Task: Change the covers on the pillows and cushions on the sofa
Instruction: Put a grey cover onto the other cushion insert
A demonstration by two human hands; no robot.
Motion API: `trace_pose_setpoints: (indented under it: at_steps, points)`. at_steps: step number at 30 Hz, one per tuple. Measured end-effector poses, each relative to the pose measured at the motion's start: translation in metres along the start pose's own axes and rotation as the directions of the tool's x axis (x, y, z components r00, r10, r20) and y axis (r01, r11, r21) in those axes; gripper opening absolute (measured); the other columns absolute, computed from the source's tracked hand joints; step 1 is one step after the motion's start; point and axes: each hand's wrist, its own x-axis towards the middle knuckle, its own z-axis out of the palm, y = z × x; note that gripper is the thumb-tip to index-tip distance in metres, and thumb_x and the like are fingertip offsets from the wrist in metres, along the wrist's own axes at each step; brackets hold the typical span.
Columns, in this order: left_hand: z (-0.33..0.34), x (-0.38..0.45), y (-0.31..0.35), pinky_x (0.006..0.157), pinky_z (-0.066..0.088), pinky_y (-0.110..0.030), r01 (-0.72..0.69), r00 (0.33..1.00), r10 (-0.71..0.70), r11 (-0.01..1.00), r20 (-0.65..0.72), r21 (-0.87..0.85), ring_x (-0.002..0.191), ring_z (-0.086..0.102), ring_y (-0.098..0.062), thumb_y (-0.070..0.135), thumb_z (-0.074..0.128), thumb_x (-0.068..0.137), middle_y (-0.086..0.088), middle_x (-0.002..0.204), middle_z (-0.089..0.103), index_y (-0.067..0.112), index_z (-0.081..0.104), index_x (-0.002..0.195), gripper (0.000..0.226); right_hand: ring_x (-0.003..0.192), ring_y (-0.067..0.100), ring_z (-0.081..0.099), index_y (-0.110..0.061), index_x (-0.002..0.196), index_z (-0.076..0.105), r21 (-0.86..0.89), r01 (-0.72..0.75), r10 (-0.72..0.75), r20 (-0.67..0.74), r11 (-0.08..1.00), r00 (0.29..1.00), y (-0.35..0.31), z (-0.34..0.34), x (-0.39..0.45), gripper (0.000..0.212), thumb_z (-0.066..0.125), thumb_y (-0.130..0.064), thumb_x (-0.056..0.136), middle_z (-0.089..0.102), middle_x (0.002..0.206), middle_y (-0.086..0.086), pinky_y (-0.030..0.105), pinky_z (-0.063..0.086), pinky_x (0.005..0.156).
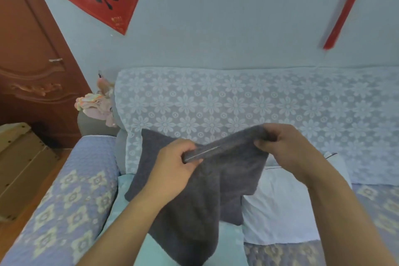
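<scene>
While I watch remotely, largest first:
Sofa [237, 101]: lace throw on the backrest, patterned quilt on arm and seat.
White pillow [280, 211]: bare, on the seat against the backrest, right of the cover.
Grey cover [205, 196]: held up over the seat, slack end hanging onto a pale green cushion [125, 201].
Right hand [280, 142]: curled, pinching the cover's open edge.
Left hand [172, 164]: curled, gripping the same edge.
Risk: I judge the opening could slip or twist shut, because the plush fabric hangs slack.

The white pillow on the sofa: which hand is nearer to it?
Right. The right hand holds the grey cover just above the white pillow; the left hand is further left.
</scene>
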Motion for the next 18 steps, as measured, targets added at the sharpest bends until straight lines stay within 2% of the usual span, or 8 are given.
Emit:
trace_pose_setpoints:
  at_steps: [2, 4, 6, 8, 10, 12, 14, 18]
  points:
    - [0.001, 0.003, 0.003, 0.063, 0.039, -0.020, -0.094, 0.995, 0.091, 0.993, 0.037, 0.067, 0.071, 0.055, -0.009, 0.002, 0.077, 0.081, 0.009, 0.074, 0.056, 0.026, 0.060, 0.068, 0.032, 0.098, 0.000, 0.066, -0.037, 0.111, 0.071, -0.076, 0.012, -0.001, 0.136, 0.997, 0.991, 0.004, 0.004, -0.001, 0.033, 0.072, -0.012, 0.089, 0.072, 0.104, -0.013, 0.023, 0.051, 0.086]
    - [0.006, 0.004, 0.012, 0.064, 0.039, -0.020, -0.139, 0.988, 0.133, 0.986, 0.077, 0.089, 0.072, 0.056, -0.008, 0.000, 0.075, 0.081, 0.009, 0.075, 0.057, 0.025, 0.062, 0.070, 0.030, 0.092, 0.000, 0.066, -0.038, 0.116, 0.069, -0.060, 0.054, -0.043, 0.168, 0.997, 0.985, 0.002, 0.014, 0.001, 0.036, 0.073, -0.014, 0.088, 0.072, 0.098, -0.012, 0.016, 0.049, 0.081]
    - [0.009, 0.003, 0.016, 0.061, 0.041, -0.019, -0.060, 0.996, 0.058, 0.998, 0.074, 0.030, 0.070, 0.058, -0.006, 0.002, 0.074, 0.082, 0.010, 0.075, 0.062, 0.024, 0.066, 0.072, 0.026, 0.087, -0.003, 0.064, -0.041, 0.111, 0.069, -0.154, 0.117, -0.090, 0.173, 0.981, 0.981, 0.000, 0.023, 0.001, 0.030, 0.074, -0.022, 0.088, 0.071, 0.092, -0.015, 0.013, 0.043, 0.078]
    - [0.012, 0.005, 0.017, 0.059, 0.044, -0.025, 0.024, 0.998, -0.022, 0.999, 0.056, -0.028, 0.063, 0.056, -0.004, 0.003, 0.072, 0.083, 0.007, 0.073, 0.064, 0.023, 0.066, 0.073, 0.023, 0.100, -0.007, 0.059, -0.048, 0.114, 0.063, -0.227, 0.167, -0.105, 0.262, 0.959, 0.959, -0.002, 0.031, 0.000, 0.037, 0.078, -0.032, 0.083, 0.068, 0.104, -0.020, 0.010, 0.040, 0.084]
    - [0.015, 0.007, 0.019, 0.057, 0.044, -0.032, 0.069, 0.996, -0.066, 0.996, 0.063, -0.048, 0.058, 0.051, -0.004, 0.008, 0.072, 0.085, 0.002, 0.070, 0.063, 0.022, 0.064, 0.073, 0.020, 0.105, -0.007, 0.058, -0.044, 0.121, 0.063, -0.275, 0.212, -0.115, 0.331, 0.938, 0.937, 0.001, 0.040, 0.002, 0.040, 0.077, -0.033, 0.084, 0.067, 0.110, -0.021, 0.008, 0.041, 0.088]
    - [0.019, 0.007, 0.023, 0.058, 0.043, -0.025, 0.060, 0.995, -0.054, 0.996, 0.087, -0.072, 0.059, 0.051, -0.002, 0.015, 0.075, 0.086, 0.002, 0.071, 0.063, 0.024, 0.065, 0.076, 0.017, 0.095, 0.003, 0.064, -0.038, 0.112, 0.069, -0.437, 0.256, -0.184, 0.200, 0.862, 0.962, 0.010, 0.050, 0.007, 0.024, 0.067, -0.028, 0.091, 0.072, 0.099, -0.016, 0.023, 0.048, 0.088]
    - [0.020, 0.004, 0.018, 0.064, 0.047, -0.022, 0.044, 0.981, -0.030, 0.996, 0.193, -0.072, 0.066, 0.058, -0.004, 0.023, 0.078, 0.086, 0.006, 0.076, 0.065, 0.030, 0.066, 0.085, 0.013, 0.093, 0.015, 0.066, -0.030, 0.101, 0.073, -0.497, 0.184, -0.260, -0.088, 0.848, 0.962, 0.016, 0.045, 0.011, 0.021, 0.059, -0.016, 0.094, 0.074, 0.096, -0.009, 0.035, 0.050, 0.089]
    - [0.004, -0.015, -0.049, 0.072, 0.054, -0.038, 0.120, 0.923, -0.195, 0.965, 0.333, 0.232, 0.070, 0.060, -0.004, 0.034, 0.077, 0.085, 0.010, 0.075, 0.064, 0.029, 0.059, 0.083, 0.018, 0.109, 0.028, 0.060, -0.022, 0.109, 0.072, -0.353, -0.179, -0.084, -0.616, 0.919, 0.784, 0.017, -0.017, 0.014, 0.029, 0.048, -0.010, 0.097, 0.071, 0.113, 0.006, 0.028, 0.037, 0.088]
